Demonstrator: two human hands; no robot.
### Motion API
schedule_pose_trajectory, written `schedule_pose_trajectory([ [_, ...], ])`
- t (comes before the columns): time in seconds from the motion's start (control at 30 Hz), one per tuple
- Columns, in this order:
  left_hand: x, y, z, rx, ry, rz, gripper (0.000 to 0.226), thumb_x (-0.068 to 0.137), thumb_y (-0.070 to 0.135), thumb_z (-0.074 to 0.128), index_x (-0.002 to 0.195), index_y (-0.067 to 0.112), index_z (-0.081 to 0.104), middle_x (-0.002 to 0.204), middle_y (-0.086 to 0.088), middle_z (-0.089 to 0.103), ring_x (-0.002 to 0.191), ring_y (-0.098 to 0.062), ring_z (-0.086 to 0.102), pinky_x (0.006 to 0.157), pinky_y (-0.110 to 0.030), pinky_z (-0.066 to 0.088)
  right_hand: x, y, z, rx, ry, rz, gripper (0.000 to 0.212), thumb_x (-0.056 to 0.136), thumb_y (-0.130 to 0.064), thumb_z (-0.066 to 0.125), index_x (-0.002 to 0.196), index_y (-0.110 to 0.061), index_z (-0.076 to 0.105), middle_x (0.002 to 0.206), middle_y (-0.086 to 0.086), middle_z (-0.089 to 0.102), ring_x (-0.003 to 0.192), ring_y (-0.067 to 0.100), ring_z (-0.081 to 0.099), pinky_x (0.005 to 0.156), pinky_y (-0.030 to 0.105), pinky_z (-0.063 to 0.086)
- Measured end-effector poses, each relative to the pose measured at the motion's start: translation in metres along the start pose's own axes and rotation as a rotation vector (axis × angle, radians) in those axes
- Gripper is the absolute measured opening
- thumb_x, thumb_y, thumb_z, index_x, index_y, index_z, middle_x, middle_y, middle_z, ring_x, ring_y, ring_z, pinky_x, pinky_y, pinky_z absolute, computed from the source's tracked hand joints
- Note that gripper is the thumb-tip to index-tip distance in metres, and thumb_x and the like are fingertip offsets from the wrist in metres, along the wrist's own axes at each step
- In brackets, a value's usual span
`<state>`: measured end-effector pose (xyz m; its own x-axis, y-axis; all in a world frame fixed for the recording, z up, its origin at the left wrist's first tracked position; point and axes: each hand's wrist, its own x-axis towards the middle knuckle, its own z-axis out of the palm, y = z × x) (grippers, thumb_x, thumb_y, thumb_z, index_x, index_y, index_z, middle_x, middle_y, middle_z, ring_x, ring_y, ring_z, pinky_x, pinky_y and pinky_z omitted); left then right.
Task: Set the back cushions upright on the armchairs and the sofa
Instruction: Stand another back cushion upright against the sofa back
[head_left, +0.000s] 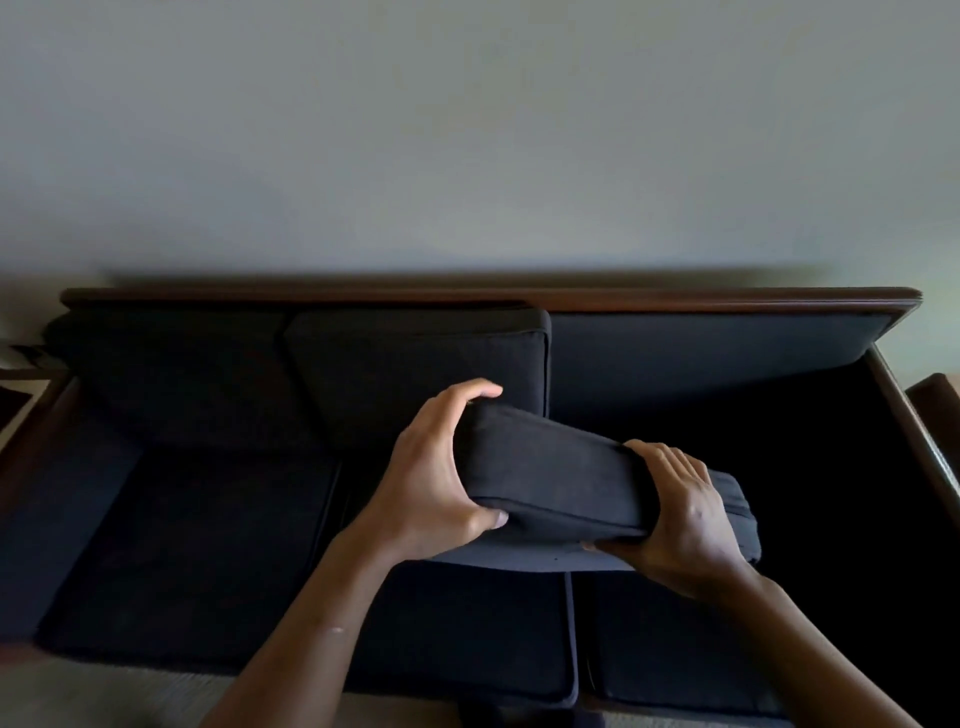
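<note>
— Where is the cushion?

— The dark back cushion (550, 478) is up in the air, over the seat of the sofa (467, 296), near the middle. It lies tilted, not upright.

— Who has it?

— The left hand (436, 478) has its grip wrapped tight around the left end. The right hand (680, 514) has its grip closed on the right part.

— And the others?

— Two back cushions (415, 379) stand against the sofa's back on the left. One (717, 343) leans there on the right.

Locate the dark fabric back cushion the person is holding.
In the head view the dark fabric back cushion is centre-right, gripped between left hand and right hand, above the seat cushions.
</note>
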<state>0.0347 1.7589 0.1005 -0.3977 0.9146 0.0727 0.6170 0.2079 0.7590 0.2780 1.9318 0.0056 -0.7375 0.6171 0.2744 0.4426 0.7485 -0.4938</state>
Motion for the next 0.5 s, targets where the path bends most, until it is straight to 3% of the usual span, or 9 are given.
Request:
schedule_pose_trajectory([
  [0.07,0.012,0.015,-0.007,0.066,-0.023,0.087,0.108,0.052,0.022,0.099,0.147,0.034,0.048,0.144,0.02,0.052,0.136,-0.007,0.051,0.113,-0.03,0.04,0.006,0.007,0.005,0.127,-0.024,0.044,0.11,0.051,-0.072,0.089,0.138,-0.017,0.052,0.129,-0.012,0.056,0.118,0.013,0.055,0.104,0.039,0.045],
  [0.17,0.034,0.022,0.004,0.157,-0.031,0.165,0.106,0.055,0.022,0.097,0.149,0.027,0.047,0.135,0.024,0.049,0.121,0.001,0.047,0.107,-0.017,0.031,0.008,0.02,0.025,0.261,-0.114,0.127,0.116,0.055,-0.072,0.085,0.15,-0.02,0.044,0.139,-0.016,0.049,0.127,0.007,0.049,0.108,0.04,0.045],
  [0.2,0.041,0.018,0.013,0.172,-0.043,0.165,0.105,0.056,0.021,0.096,0.149,0.025,0.047,0.13,0.024,0.047,0.115,0.003,0.043,0.104,-0.014,0.028,0.006,0.022,0.032,0.316,-0.161,0.152,0.115,0.061,-0.071,0.083,0.155,-0.022,0.039,0.148,-0.017,0.045,0.136,0.007,0.045,0.113,0.041,0.043],
  [0.27,0.051,0.0,0.037,0.202,-0.103,0.143,0.104,0.057,0.023,0.095,0.148,0.022,0.045,0.125,0.018,0.046,0.109,0.002,0.038,0.102,-0.021,0.031,0.0,0.025,0.051,0.467,-0.251,0.181,0.102,0.079,-0.071,0.072,0.162,-0.03,0.031,0.164,-0.018,0.033,0.152,0.006,0.032,0.124,0.045,0.033],
  [0.37,0.054,-0.035,0.083,0.187,-0.147,0.088,0.103,0.06,0.038,0.093,0.149,0.02,0.046,0.136,0.004,0.056,0.123,-0.015,0.05,0.113,-0.04,0.039,-0.006,0.019,0.08,0.758,-0.244,0.287,0.08,0.096,-0.069,0.053,0.164,-0.035,0.028,0.171,-0.014,0.026,0.158,0.009,0.022,0.128,0.052,0.023],
  [0.43,0.06,-0.047,0.11,0.159,-0.149,0.098,0.108,0.065,0.046,0.092,0.156,0.017,0.041,0.149,-0.001,0.054,0.135,-0.019,0.048,0.12,-0.04,0.035,-0.006,0.016,0.092,0.901,-0.114,0.417,0.073,0.101,-0.062,0.046,0.164,-0.03,0.028,0.169,-0.009,0.032,0.157,0.012,0.028,0.128,0.053,0.024],
  [0.5,0.069,-0.052,0.131,0.207,-0.184,0.152,0.113,0.073,0.053,0.087,0.163,0.013,0.032,0.159,-0.004,0.048,0.145,-0.02,0.042,0.125,-0.039,0.028,-0.003,0.024,0.094,0.96,-0.022,0.543,0.076,0.098,-0.067,0.046,0.162,-0.028,0.033,0.163,-0.006,0.044,0.15,0.012,0.041,0.125,0.048,0.032],
])
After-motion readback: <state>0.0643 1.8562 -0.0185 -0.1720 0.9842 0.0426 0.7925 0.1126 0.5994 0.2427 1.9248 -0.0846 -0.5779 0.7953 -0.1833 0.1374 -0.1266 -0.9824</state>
